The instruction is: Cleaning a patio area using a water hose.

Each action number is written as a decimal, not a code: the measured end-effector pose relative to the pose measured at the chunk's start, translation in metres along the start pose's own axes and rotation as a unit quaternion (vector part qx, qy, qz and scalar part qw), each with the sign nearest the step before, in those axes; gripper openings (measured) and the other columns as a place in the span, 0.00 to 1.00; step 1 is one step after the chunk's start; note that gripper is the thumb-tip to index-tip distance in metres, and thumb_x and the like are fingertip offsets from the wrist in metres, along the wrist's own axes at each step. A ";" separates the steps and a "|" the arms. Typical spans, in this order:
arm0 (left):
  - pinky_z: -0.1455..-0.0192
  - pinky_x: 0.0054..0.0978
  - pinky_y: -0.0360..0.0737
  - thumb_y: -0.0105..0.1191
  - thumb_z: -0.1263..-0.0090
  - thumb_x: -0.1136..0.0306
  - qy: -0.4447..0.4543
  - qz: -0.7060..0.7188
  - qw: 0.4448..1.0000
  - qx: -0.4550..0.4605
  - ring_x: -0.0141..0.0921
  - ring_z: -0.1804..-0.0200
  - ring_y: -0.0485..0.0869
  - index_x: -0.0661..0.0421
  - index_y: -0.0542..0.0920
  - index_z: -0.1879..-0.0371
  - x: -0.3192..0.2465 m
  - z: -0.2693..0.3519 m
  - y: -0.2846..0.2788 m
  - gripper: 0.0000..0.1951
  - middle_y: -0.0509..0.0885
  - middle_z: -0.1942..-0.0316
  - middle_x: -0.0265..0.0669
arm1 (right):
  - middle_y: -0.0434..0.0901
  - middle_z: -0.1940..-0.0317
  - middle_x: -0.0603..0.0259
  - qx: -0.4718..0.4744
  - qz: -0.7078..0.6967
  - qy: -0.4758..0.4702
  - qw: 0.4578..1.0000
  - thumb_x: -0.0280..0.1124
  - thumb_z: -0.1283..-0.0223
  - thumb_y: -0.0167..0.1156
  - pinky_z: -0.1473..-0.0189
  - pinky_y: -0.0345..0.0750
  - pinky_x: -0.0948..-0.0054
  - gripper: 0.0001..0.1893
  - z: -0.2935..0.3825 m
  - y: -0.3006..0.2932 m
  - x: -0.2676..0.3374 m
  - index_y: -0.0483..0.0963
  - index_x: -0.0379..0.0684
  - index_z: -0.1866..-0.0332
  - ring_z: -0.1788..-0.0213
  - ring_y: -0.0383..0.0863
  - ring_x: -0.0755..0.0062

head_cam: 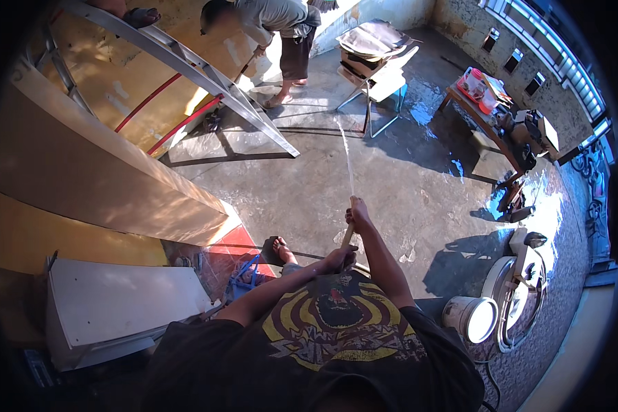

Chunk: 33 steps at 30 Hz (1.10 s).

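Observation:
A pale hose [348, 236] runs between my two hands in front of my chest. My right hand [358, 215] grips it close to its outlet, and my left hand [341, 259] is closed around it nearer my body. From the outlet a stream of water [348, 159] shoots forward and lands on the concrete floor [309, 190], short of a folding chair [386, 87]. Papers or boards [372, 41] are piled on that chair. Behind my left hand the rest of the hose is mostly hidden by my arms and shirt.
An aluminium ladder [201, 77] stands front left, with another person's foot [143, 17] on it. Beyond, a bending person [283, 31] holds a long handle. A cluttered wooden table [486, 129] is at right, nearer a white bucket [471, 318]. Left are a pillar [108, 170] and white cabinet [129, 301].

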<state>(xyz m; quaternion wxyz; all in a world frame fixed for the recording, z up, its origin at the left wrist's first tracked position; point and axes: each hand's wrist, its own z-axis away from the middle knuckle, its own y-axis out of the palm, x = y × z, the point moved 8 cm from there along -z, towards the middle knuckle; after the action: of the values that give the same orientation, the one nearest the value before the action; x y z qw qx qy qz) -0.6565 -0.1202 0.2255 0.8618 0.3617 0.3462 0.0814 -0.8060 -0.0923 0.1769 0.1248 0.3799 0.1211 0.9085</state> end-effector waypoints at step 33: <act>0.84 0.24 0.53 0.43 0.34 0.56 -0.020 0.015 0.999 -0.024 0.24 0.88 0.57 0.44 0.57 0.92 -0.004 0.013 -0.013 0.22 0.55 0.92 0.25 | 0.58 0.83 0.67 0.072 -0.012 0.095 0.993 0.43 0.38 0.42 0.89 0.58 0.83 0.10 -0.010 0.018 -0.033 0.57 0.49 0.64 0.87 0.56 0.81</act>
<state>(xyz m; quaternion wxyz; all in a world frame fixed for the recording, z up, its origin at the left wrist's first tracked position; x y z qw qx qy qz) -0.6520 -0.1388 0.2250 0.8757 0.3478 0.3210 0.0956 -0.7936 -0.1213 0.1540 0.0957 0.2980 0.2024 0.9279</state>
